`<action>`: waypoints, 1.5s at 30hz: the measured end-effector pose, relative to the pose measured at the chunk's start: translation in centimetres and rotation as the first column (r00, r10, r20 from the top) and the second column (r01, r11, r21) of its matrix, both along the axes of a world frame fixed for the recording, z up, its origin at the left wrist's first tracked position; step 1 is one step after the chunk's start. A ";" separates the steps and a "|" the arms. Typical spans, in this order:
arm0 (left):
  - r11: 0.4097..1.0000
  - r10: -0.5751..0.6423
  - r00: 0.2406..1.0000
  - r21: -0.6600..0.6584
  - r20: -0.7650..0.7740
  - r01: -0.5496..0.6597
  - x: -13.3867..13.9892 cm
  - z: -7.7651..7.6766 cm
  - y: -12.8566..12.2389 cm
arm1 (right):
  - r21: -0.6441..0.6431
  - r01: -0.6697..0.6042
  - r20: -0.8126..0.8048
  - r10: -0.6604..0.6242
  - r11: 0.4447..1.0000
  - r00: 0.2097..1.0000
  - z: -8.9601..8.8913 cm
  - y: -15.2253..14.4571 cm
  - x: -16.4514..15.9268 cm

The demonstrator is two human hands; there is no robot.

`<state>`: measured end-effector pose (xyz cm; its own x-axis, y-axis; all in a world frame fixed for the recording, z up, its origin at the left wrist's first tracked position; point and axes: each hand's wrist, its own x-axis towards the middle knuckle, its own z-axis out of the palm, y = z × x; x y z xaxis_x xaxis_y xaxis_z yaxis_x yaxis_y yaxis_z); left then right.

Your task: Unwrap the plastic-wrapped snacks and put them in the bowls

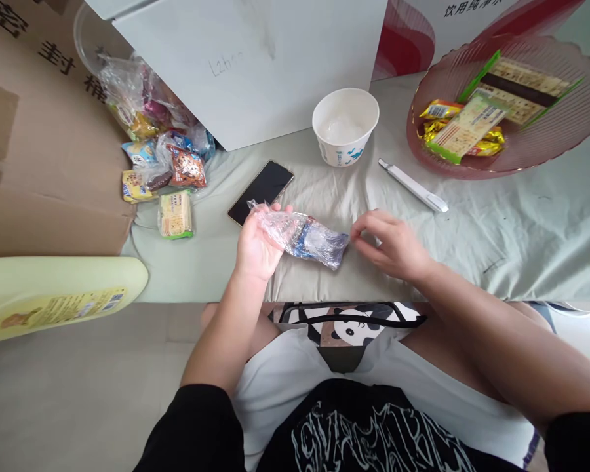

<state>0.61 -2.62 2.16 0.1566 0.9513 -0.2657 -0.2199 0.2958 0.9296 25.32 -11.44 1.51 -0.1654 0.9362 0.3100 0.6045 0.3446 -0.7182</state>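
My left hand (260,246) is closed around one end of a clear plastic bag (307,237) with a blue and dark content, whose kind I cannot make out. The crinkled bag slants to the right above the cloth. Just beyond its right end, my right hand (391,244) is curled, thumb and index fingertips close together in a pinch. Whether a bit of plastic sits between those tips is too small to tell. Under the left fingers lies a black phone (261,191), partly covered by the hand.
A white paper bowl (345,128) stands behind the hands, with a white box cutter (413,185) to its right. A pink ribbed bowl (516,167) holds wrapped snacks. More snack packets (187,165) lie at left beside cardboard (54,196); a yellow-green container (63,288) sits at the edge.
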 end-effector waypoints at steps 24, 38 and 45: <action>0.975 0.165 0.981 0.133 0.104 -0.178 0.2 -0.5 0.8 | 0.055 0.210 -0.109 -0.203 0.976 0.973 -0.5 0.1 0.6; 0.662 0.042 0.576 0.454 -0.817 0.597 1.2 -0.9 -0.2 | -0.101 0.387 0.048 -0.384 0.917 0.922 1.4 0.5 2.8; 0.682 0.098 0.538 0.450 -0.837 0.577 0.7 -1.6 0.6 | -0.037 0.452 0.066 -0.450 0.891 0.891 2.2 0.7 4.3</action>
